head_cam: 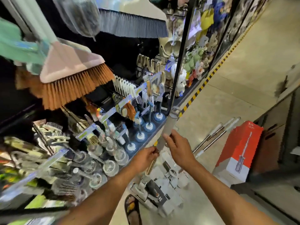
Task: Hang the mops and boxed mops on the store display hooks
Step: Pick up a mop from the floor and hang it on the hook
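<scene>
**While both hands steady one mop: hazards and counts**

While the person holds the grey-handled mop (168, 127) upright in the aisle, its white head in black-labelled packaging (155, 192) hangs low near the pale floor (227, 95). Its hanging loop (176, 110) lies close against the black shelf upright (180, 62). The right hand (180, 150) has its fingers (168, 137) wrapped round the handle. The left hand (144, 157) grips the same handle just below it, fingers curled.

Hazards, as judged:
- The loop may miss or slide off a hook, since no free hook for it is visible from here.
- Raising the handle may knock the pink-backed broom with orange bristles (69, 73) or the cream-backed broom with dark grey bristles (133, 25), both hanging overhead.
- The swinging head may strike the blue plungers (140, 136) standing on the bottom shelf just to the left.
- The metal poles with white grips (216, 129) lying loose on the floor may roll underfoot; a sandalled foot (132, 207) stands near the mop head.

Counts:
- Mops in hand: one.
- Loose poles on the floor: three.
- Red-and-white mop boxes (238, 156): one, standing on the floor well apart from the shelving.
- Brooms overhead: two clear; a green item beside them is too blurred to name.
- Plungers: at least five.
</scene>
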Demonstrator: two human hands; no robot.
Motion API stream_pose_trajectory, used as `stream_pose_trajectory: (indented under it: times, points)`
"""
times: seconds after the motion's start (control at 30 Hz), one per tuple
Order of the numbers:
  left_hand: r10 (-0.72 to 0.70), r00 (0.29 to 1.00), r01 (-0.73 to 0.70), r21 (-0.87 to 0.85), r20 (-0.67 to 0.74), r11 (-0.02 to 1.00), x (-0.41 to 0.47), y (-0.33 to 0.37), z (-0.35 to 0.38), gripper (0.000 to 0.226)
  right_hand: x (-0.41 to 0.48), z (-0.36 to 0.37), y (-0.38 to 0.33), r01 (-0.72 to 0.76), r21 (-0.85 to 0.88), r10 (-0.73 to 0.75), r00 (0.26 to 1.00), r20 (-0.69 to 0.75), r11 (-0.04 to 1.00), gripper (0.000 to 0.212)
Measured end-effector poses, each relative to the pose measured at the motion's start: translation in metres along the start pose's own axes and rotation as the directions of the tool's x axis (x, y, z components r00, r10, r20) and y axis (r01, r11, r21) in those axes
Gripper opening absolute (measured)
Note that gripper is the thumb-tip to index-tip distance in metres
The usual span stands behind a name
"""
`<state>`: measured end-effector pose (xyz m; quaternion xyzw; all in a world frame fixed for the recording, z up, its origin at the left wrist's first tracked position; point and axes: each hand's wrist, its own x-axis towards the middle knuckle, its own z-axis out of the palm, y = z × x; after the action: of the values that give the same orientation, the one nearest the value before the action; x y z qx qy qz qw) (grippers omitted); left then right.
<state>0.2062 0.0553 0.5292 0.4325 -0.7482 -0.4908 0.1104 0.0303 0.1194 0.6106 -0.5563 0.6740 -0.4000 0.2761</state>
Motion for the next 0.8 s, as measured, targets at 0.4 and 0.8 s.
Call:
stream_pose_trajectory:
  times: [0.4,0.8]
  points:
    - [0.012,0.879,-0.062,-0.09,-0.477,0.994,-0.147,0.099,-0.037,0.013,-0.023,-0.05,-0.166,0.46,0.135,-0.478,0.818,0.321,0.878,0.033]
    - [0.06,0.599,-0.151,-0.039,-0.798,0.988,-0.337,0.156,-0.115,0.016,-0.083,0.005,-0.361,0.644,0.443,-0.782,0.499,0.374,0.623,0.022]
